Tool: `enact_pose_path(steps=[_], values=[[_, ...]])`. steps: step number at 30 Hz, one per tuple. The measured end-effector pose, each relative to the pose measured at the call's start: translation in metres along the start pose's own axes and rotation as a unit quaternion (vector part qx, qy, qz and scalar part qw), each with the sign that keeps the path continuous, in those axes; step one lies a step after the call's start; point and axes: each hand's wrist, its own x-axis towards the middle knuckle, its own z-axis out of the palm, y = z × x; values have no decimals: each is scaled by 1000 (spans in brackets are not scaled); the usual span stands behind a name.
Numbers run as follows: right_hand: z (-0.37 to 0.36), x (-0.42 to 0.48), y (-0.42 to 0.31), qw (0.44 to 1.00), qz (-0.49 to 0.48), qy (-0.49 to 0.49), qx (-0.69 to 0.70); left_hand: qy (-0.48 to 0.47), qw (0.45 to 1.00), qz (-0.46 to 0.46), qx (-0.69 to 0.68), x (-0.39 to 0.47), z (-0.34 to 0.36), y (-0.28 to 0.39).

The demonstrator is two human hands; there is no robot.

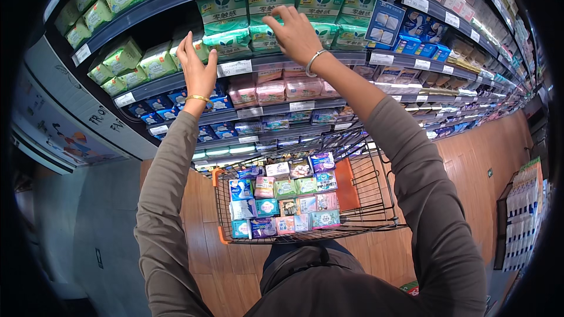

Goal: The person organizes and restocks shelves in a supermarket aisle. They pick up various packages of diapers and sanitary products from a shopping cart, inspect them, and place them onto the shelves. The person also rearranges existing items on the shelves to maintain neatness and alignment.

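My left hand (197,64), with a gold bracelet at the wrist, is raised beside the left end of the green sanitary pad packs (227,43) on the shelf, its thumb near a front pack and no pack in its grasp. My right hand (293,33), with a silver bangle, is in front of the same stacked packs, fingers bent over the gap between the upper packs (271,3) and the lower ones. Whether its fingertips touch a pack is hard to tell. Light green packs (158,59) lie left of my left hand.
A wire shopping cart (368,185) with orange corners stands below my arms, holding rows of small packs (286,188). Pink packs (270,91) and blue packs (169,100) fill lower shelves. Shelf edges (304,59) with price tags jut out. A display rack (522,215) stands at right.
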Motion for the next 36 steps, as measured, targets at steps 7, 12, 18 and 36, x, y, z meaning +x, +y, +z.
enact_pose_path(steps=[7,12,18,36], values=[[-11,-38,-38,991,-25,-59,122,-32,991,109,66,-39,13,31],[-22,-138,-102,956,-21,-230,181,-218,966,138,25,-156,27,38],[-30,-245,-141,907,46,-337,249,-384,920,73,-5,-261,33,42],[-86,-475,-247,586,222,-728,279,-688,705,-107,-137,-545,14,61]])
